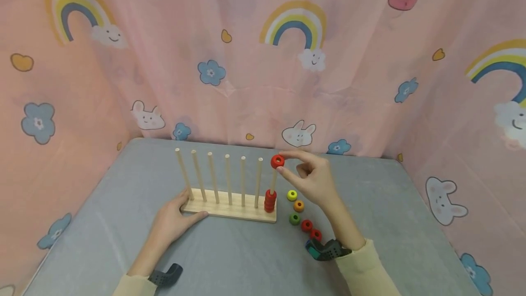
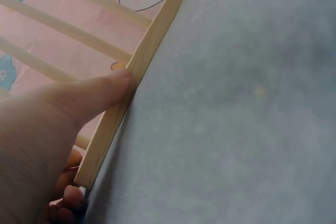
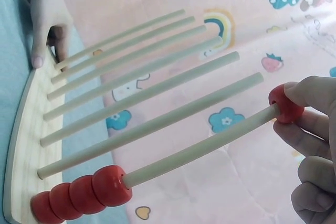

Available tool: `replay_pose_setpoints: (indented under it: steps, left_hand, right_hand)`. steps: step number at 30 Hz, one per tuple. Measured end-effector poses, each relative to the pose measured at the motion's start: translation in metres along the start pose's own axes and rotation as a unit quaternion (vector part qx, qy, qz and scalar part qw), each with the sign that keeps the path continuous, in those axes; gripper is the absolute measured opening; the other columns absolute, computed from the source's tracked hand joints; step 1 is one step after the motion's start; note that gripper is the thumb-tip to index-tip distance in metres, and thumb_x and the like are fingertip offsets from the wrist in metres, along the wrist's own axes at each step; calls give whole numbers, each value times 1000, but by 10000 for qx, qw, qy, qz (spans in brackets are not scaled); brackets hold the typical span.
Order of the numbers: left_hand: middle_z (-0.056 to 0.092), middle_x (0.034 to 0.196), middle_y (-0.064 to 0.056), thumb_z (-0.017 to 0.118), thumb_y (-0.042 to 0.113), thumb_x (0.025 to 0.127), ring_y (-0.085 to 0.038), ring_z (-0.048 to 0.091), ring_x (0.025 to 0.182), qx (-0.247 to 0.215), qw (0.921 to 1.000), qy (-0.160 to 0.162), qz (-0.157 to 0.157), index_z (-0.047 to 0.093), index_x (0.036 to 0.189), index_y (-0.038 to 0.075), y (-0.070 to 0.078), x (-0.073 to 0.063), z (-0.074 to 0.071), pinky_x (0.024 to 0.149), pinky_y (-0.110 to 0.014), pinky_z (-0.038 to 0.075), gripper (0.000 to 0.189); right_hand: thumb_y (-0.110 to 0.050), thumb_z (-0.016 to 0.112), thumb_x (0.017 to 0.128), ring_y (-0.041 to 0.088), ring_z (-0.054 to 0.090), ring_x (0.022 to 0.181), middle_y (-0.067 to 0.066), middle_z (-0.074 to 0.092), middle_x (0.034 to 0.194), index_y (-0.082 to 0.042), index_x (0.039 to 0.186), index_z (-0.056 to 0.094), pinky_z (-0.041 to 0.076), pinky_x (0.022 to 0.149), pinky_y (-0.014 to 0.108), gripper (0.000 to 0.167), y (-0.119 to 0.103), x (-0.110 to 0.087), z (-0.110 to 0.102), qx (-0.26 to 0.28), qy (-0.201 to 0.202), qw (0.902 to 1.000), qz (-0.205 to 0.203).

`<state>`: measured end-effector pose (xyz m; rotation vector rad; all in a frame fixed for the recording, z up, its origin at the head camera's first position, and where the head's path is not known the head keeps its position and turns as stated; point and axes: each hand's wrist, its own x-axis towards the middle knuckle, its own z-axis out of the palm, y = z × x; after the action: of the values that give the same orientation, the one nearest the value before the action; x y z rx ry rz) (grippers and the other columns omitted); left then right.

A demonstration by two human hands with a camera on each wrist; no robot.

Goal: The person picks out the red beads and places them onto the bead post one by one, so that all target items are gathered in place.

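A wooden peg rack (image 1: 230,209) stands on the table, its row of upright pegs rising from a flat base. My left hand (image 1: 170,220) grips the base at its left end, the thumb along the front edge and the fingers behind. At the rack's right end, my right hand (image 1: 314,177) pinches a red bead (image 1: 277,161) between thumb and fingers. In the right wrist view that red bead (image 3: 286,103) sits at the tip of the end peg (image 3: 205,145). Several red beads (image 1: 270,201) are stacked at the foot of this same peg. The other pegs are bare.
Right of the rack lie loose beads: a yellow one (image 1: 292,195), an orange one (image 1: 298,205), a green one (image 1: 294,219) and two red beads (image 1: 307,225), the nearer one beside the right wristband (image 1: 326,249). A pink patterned curtain (image 1: 255,95) surrounds the grey table (image 1: 230,259).
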<state>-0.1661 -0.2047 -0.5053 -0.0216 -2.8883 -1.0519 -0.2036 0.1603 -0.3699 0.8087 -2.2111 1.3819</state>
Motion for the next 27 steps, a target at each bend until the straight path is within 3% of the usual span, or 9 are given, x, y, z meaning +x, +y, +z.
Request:
replay_pose_setpoints:
  steps: [7, 16, 19, 22, 27]
  left_hand:
    - [46, 162, -22, 82, 63, 86, -47, 44, 148, -53, 10000, -12, 80, 50, 155, -4, 1, -1, 3, 118, -63, 42, 102]
    - [46, 162, -22, 83, 63, 85, -49, 46, 146, -53, 10000, -37, -12, 49, 154, -6, -3, -10, 0, 115, -65, 44, 103]
    - [45, 162, -22, 81, 67, 84, -48, 46, 146, -14, 9999, -105, -95, 48, 156, -4, -4, -12, 0, 114, -65, 45, 106]
    - [44, 163, -22, 80, 68, 84, -48, 45, 147, -1, 9998, -129, -138, 46, 158, -2, -3, -10, 0, 115, -65, 44, 108]
    - [42, 165, -22, 79, 69, 85, -49, 45, 147, 44, 9999, -88, -118, 42, 161, 1, 0, -1, 0, 114, -66, 44, 108]
  right_hand:
    - [-4, 86, 88, 0, 19, 46, -2, 34, 55, -10, 116, 81, 16, 41, 20, 29, 0, -5, -2, -33, -37, 10000, 4]
    - [-8, 87, 88, 0, 21, 45, -4, 52, 65, -11, 116, 81, 18, 41, 20, 28, 3, -14, 6, -67, -121, 9998, 165]
    - [-6, 86, 89, -2, 21, 45, 0, 65, 78, -9, 116, 81, 18, 40, 20, 28, 3, -15, 8, -10, -150, 9998, 137]
    - [-4, 85, 88, -4, 20, 46, 3, 70, 85, -8, 116, 80, 18, 41, 20, 28, 3, -13, 8, -1, -167, 9998, 90]
    - [-2, 85, 88, -4, 21, 45, 2, 70, 83, -7, 116, 80, 18, 41, 20, 29, 2, -8, 4, -96, -107, 9999, 36]
